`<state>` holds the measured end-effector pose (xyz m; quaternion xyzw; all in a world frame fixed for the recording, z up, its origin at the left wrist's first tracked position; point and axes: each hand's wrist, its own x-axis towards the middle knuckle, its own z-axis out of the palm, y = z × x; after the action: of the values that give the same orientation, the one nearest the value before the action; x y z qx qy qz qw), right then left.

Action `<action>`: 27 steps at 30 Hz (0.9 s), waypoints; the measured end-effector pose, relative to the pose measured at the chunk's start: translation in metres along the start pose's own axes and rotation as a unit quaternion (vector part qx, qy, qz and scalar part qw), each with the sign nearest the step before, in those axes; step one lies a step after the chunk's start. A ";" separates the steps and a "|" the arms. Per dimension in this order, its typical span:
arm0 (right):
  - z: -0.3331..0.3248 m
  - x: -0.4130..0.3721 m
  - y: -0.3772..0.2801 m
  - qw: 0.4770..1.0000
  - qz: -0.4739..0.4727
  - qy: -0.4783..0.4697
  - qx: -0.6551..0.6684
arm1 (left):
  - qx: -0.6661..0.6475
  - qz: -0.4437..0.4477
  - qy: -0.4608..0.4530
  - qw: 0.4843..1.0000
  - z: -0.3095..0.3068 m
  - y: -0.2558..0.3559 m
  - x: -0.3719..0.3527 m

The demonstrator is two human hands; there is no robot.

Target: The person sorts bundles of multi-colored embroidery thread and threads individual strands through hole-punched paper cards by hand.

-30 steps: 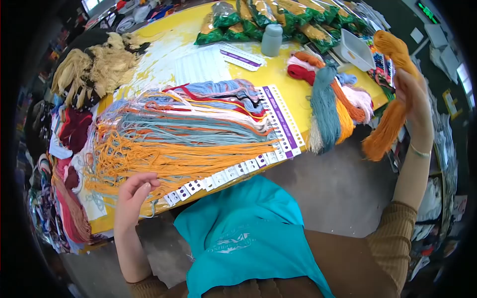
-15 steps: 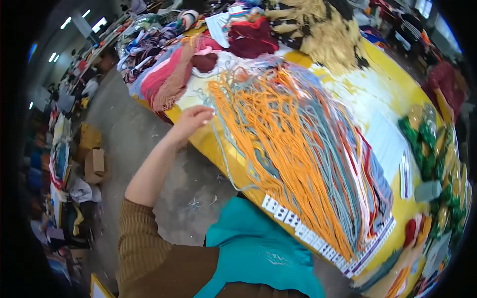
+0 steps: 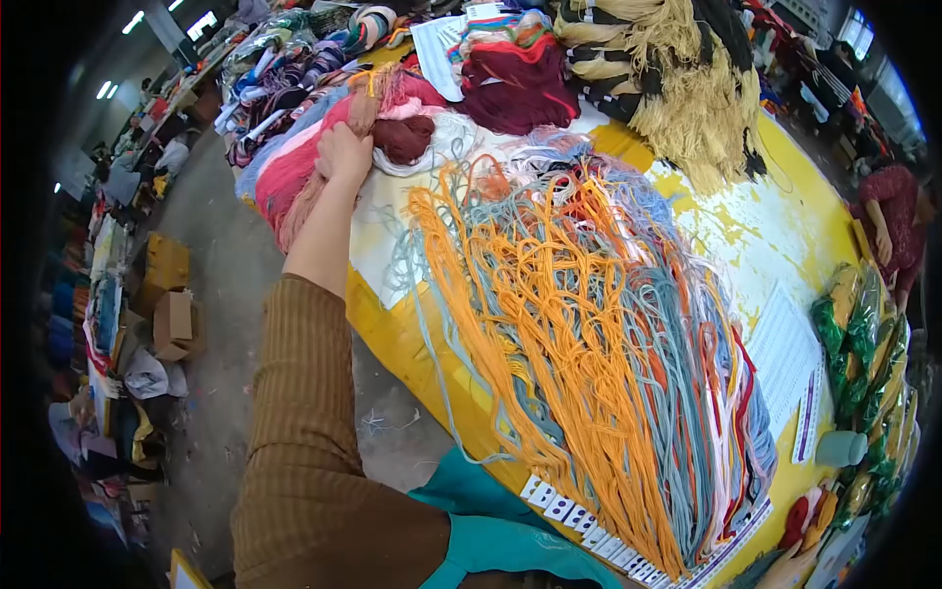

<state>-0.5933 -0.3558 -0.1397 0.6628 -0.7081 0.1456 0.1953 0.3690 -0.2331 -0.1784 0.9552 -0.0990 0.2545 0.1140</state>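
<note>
My left hand [image 3: 343, 154] is stretched to the far left of the yellow table [image 3: 388, 339], its fingers closed round a dusty-brown skein of thread [image 3: 364, 106]. Pink skeins [image 3: 287, 187] lie under and beside it, and a dark brown skein [image 3: 404, 139] is just to its right. Nearer to me, long loose orange threads [image 3: 549, 344] are spread over the table with grey-blue threads [image 3: 667, 412] and some red and white ones. Their near ends meet a row of white cards with dark holes [image 3: 559, 508]. My right hand is out of view.
Maroon skeins [image 3: 515, 88] and black-and-cream bundles [image 3: 653, 88] lie at the back. A printed sheet [image 3: 785, 363], a grey-green cylinder [image 3: 841, 449] and bagged green-and-gold bundles [image 3: 863, 324] are on the right. Another person [image 3: 893, 216] is beyond the right edge. Cardboard boxes [image 3: 175, 319] stand on the floor.
My left hand has moved forward from beside the orange threads to the skein pile and closed on the dusty-brown skein. The view has shifted slightly.
</note>
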 end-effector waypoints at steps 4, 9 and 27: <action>-0.032 -0.006 -0.042 1.000 0.000 -0.004 -0.001 | 0.012 0.074 0.009 0.997 0.002 -0.009 0.017; -0.018 -0.008 -0.022 1.000 -0.003 0.007 0.014 | -0.663 -0.129 -0.142 0.724 0.014 -0.058 0.066; -0.024 0.018 -0.144 0.858 -0.134 -0.064 0.491 | -0.726 0.009 -0.436 0.532 -0.188 -0.126 -0.106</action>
<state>-0.4489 -0.3714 -0.1175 0.7691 -0.4602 0.4036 -0.1837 0.2230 -0.0482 -0.0944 0.5350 -0.2961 -0.3517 0.7088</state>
